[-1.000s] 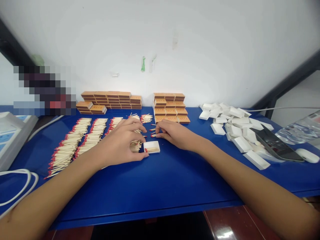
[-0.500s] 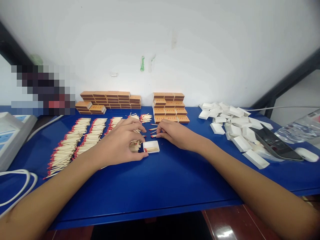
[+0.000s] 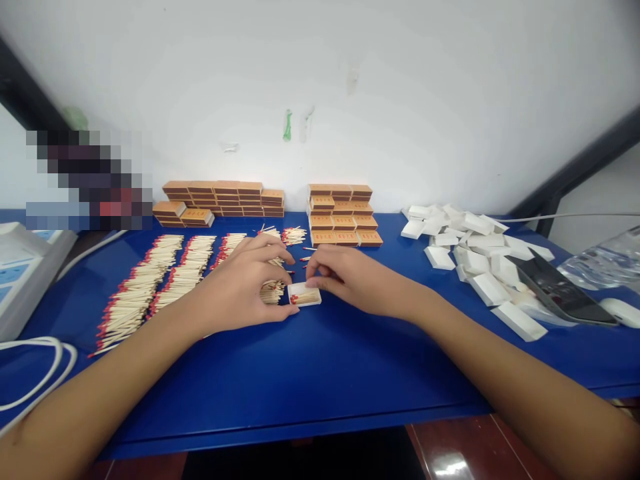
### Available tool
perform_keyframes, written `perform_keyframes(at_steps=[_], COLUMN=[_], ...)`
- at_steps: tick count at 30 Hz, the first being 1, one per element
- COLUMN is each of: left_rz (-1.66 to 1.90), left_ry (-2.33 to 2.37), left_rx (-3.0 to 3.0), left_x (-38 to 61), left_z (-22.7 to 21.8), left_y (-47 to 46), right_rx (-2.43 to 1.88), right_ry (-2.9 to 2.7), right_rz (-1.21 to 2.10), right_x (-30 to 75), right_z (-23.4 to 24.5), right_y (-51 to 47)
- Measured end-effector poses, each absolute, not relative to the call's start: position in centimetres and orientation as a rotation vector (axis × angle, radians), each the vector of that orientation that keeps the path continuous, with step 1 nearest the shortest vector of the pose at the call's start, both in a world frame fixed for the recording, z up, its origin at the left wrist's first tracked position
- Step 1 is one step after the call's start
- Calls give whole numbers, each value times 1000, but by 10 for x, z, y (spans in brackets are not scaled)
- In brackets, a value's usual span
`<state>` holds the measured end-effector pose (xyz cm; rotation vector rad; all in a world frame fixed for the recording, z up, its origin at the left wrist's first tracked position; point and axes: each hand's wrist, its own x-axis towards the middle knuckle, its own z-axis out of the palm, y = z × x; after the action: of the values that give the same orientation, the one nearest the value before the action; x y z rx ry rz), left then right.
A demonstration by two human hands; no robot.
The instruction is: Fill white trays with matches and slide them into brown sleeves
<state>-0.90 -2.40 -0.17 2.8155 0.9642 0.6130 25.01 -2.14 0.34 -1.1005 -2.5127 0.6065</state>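
Observation:
A small white matchbox tray (image 3: 304, 295) with red-tipped matches in it lies on the blue table (image 3: 310, 373). My left hand (image 3: 245, 283) curls around its left side, thumb at the tray's front corner, fingers arched over a heap of matches (image 3: 273, 291). My right hand (image 3: 345, 273) is pinched with its fingertips just above the tray's back edge; what it pinches is too small to make out. A few loose matches (image 3: 305, 258) lie behind the tray.
Rows of matches (image 3: 150, 280) cover the left of the table. Orange matchbox sleeves are stacked along the wall (image 3: 225, 199) (image 3: 343, 215). A heap of white trays (image 3: 470, 247) lies right, with a phone (image 3: 560, 290), a mouse (image 3: 620, 310) and a white cable (image 3: 35, 373).
My right hand has moved left and nearer, from the loose matches to just over the tray. The left hand has stayed in place.

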Motion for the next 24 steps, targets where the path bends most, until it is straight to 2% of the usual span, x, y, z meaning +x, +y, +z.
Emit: perform_keyframes(at_steps=[7, 15, 24], left_rz=[622, 625, 625], left_ry=[959, 973, 971], left_rx=[2816, 2809, 2821], left_x=[-9, -10, -9], left_z=[-3, -4, -3], left_y=[-24, -23, -23], right_rx=[-1201, -1300, -1221], right_ry=[-2456, -2504, -2480], right_rz=[326, 375, 419], right_x=[265, 261, 259], right_z=[-13, -21, 2], right_y=[8, 14, -9])
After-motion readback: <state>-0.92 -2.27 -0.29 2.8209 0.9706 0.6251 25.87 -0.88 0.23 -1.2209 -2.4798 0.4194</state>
